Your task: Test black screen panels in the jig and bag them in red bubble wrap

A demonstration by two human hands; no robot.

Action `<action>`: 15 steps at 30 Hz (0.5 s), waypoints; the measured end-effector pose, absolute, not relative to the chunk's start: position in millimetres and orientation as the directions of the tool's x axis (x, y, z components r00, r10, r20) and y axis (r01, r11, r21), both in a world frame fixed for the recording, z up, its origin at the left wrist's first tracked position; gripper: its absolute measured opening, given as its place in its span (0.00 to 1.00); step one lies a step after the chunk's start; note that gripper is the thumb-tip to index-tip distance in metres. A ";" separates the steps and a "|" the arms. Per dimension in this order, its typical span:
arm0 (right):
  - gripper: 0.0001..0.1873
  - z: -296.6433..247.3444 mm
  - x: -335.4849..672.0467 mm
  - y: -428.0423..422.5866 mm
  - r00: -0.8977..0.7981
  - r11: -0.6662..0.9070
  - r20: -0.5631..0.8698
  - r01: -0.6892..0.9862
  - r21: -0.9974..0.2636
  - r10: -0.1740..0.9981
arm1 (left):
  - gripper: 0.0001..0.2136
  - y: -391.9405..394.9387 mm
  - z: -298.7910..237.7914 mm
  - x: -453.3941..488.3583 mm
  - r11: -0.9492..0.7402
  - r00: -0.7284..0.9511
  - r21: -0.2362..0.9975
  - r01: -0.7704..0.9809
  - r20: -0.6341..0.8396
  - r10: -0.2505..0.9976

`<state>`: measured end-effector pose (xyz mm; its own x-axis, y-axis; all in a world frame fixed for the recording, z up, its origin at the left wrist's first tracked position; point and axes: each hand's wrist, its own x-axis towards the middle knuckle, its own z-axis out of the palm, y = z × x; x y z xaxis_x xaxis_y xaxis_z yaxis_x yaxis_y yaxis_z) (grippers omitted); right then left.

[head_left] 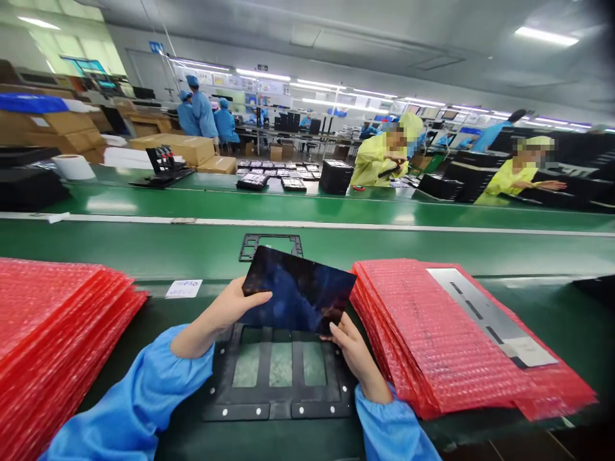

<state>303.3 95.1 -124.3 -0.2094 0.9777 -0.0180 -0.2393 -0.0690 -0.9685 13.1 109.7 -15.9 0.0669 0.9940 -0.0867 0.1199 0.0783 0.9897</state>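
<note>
A dark, glossy screen panel [298, 291] is held up and tilted between my two hands. My left hand [235, 304] grips its left edge, thumb across the front. At the lower right corner, my right hand [346, 339] pinches the panel between thumb and fingers. Below it on the bench lies a black fixture [281, 410] with white dots and three pale windows; the panel and my hands cover its upper part. Behind the panel, a black frame [248, 246] with cut-outs rests on the green surface, partly hidden.
Red bubble-wrap sleeves are stacked at left [62, 339] and right [423, 333]. A silver strip [485, 314] lies on the right stack. A paper label [184, 289] sits near the left stack. Across the green line, people in yellow work beside black trays [336, 177].
</note>
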 end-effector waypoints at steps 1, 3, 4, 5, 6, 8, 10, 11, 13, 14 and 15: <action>0.25 -122.8 303.4 95.3 -0.207 -0.118 -0.061 -0.276 -0.954 0.977 | 0.21 120.2 -17.6 13.6 0.113 0.098 0.992 0.051 -0.117 0.988; 0.22 -120.7 303.5 96.1 -0.216 -0.197 -0.126 -0.349 -0.916 0.968 | 0.23 142.5 -20.8 14.4 0.183 0.173 0.983 -0.015 -0.178 0.969; 0.22 -120.2 303.7 97.0 -0.225 -0.225 -0.146 -0.381 -0.897 0.963 | 0.25 154.6 -22.1 14.1 0.201 0.180 0.979 0.014 -0.201 0.963; 0.21 -120.2 304.0 98.3 -0.232 -0.245 -0.159 -0.412 -0.878 0.960 | 0.27 167.1 -23.2 13.1 0.205 0.162 0.976 0.069 -0.213 0.963; 0.21 -120.5 304.4 99.8 -0.237 -0.261 -0.169 -0.442 -0.859 0.957 | 0.30 179.7 -24.1 11.3 0.197 0.120 0.970 0.139 -0.214 0.969; 0.21 -122.1 305.1 103.3 -0.248 -0.289 -0.186 -0.490 -0.822 0.951 | 0.33 203.1 -25.7 5.8 0.163 0.002 0.947 0.278 -0.170 0.985; 0.21 -124.0 305.3 105.9 -0.261 -0.305 -0.191 -0.526 -0.794 0.946 | 0.32 222.2 -28.2 -0.9 0.120 -0.108 0.917 0.380 -0.085 0.990; 0.21 -124.8 305.2 106.6 -0.274 -0.309 -0.185 -0.537 -0.785 0.944 | 0.31 230.0 -30.2 -4.3 0.106 -0.159 0.897 0.429 -0.041 0.986; 0.19 -126.1 304.9 107.2 -0.294 -0.302 -0.158 -0.552 -0.777 0.943 | 0.29 244.0 -35.6 -11.2 0.113 -0.252 0.853 0.509 0.022 0.968; 0.18 -126.7 304.9 107.2 -0.298 -0.293 -0.142 -0.557 -0.777 0.944 | 0.29 250.7 -38.7 -14.7 0.136 -0.292 0.836 0.532 0.030 0.956; 0.18 -127.2 305.0 107.2 -0.300 -0.283 -0.128 -0.560 -0.778 0.945 | 0.29 257.6 -41.8 -18.5 0.167 -0.330 0.822 0.545 0.027 0.944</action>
